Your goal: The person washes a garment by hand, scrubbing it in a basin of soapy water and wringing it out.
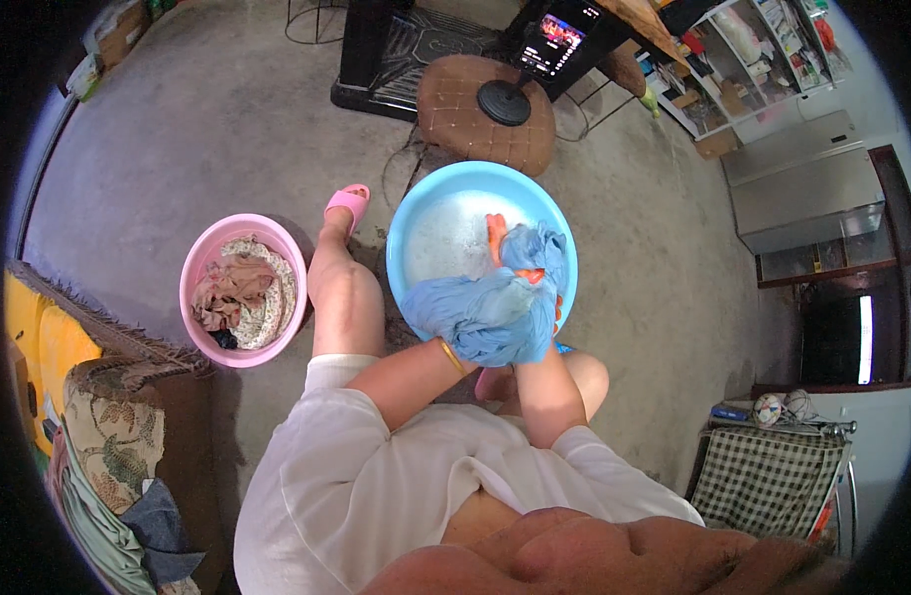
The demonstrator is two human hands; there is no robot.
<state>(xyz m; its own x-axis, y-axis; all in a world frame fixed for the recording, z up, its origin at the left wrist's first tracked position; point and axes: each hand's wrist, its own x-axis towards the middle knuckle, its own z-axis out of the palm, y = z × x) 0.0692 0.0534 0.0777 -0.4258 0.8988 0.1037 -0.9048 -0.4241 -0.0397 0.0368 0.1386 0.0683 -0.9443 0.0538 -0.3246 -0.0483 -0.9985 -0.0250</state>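
Note:
A wet blue garment is bunched over the near side of a light-blue basin with sudsy water in it. Its exact kind does not show. My left hand, at the end of the arm with a gold bangle, is closed on a wad of the cloth; folds cover its back and wrist. At the basin's right rim my right hand grips the same cloth, mostly hidden beneath it. Both hands are close together, above the water.
To the left, a pink basin holds patterned clothes beside my pink-slippered foot. Beyond the blue basin stands a brown cushioned stool bearing a phone on a round-based stand. A cloth-draped sofa is at left, a checked folding item at right.

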